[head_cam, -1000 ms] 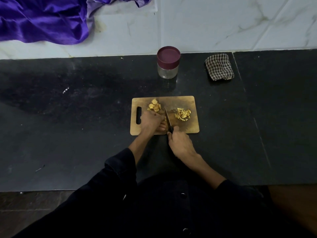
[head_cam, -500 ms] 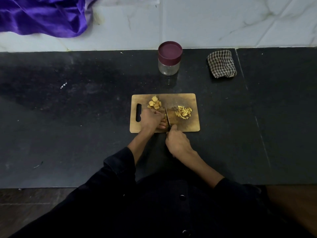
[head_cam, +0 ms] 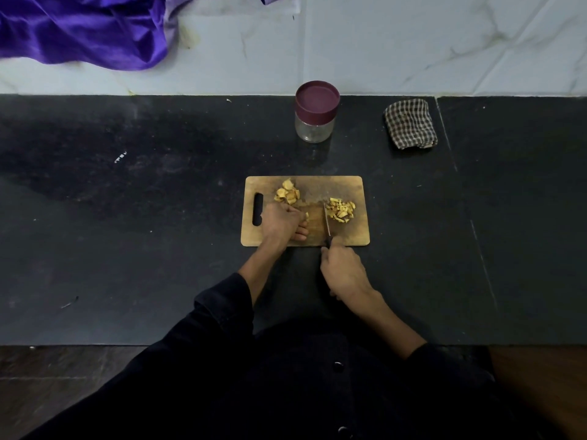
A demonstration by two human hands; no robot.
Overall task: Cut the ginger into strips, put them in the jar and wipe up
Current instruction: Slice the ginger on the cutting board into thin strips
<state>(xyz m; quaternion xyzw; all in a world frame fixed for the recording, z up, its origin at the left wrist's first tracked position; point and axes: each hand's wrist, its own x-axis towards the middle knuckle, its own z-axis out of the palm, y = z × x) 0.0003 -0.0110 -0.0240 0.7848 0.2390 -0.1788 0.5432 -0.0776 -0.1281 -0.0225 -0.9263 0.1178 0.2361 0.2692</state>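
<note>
Ginger lies on the cutting board (head_cam: 355, 231) in two yellow heaps: slices (head_cam: 287, 195) at left, strips (head_cam: 340, 209) at right. The left hand (head_cam: 281, 224) pinches a small piece; the right hand (head_cam: 343, 270) grips the knife (head_cam: 327, 223). The blade could nick the left fingertips nearby, I judge.

1. Left hand (head_cam: 281, 225) lies knuckles-up, fingers curled under, forearm bare below a dark sleeve
2. Right hand (head_cam: 344, 271) is fisted around a handle, forearm angled inward
</note>
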